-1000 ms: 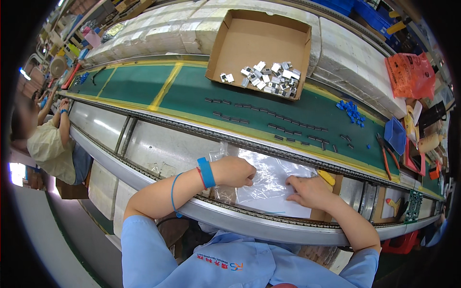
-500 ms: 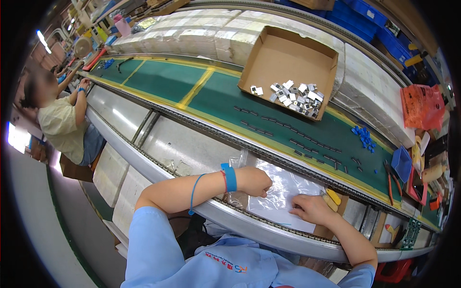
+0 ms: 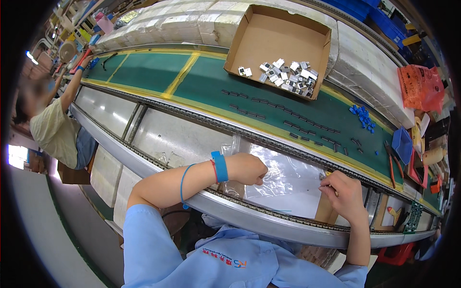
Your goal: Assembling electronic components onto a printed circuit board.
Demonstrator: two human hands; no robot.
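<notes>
I've got a clear plastic bag (image 3: 283, 180) lying flat on the steel ledge (image 3: 173, 139) in front of me. My left hand (image 3: 247, 169) is pressed down on its left edge, fingers curled together onto the plastic. My right hand (image 3: 343, 194) pinches something tiny at the bag's right edge, too small to make out.

Just past the ledge runs a green conveyor belt (image 3: 201, 84) with rows of small dark parts (image 3: 288, 124) and a few blue bits (image 3: 362, 116). An open cardboard box (image 3: 278, 45) of small silver pieces sits on the belt's far side. Another worker (image 3: 53, 129) sits further along to my left.
</notes>
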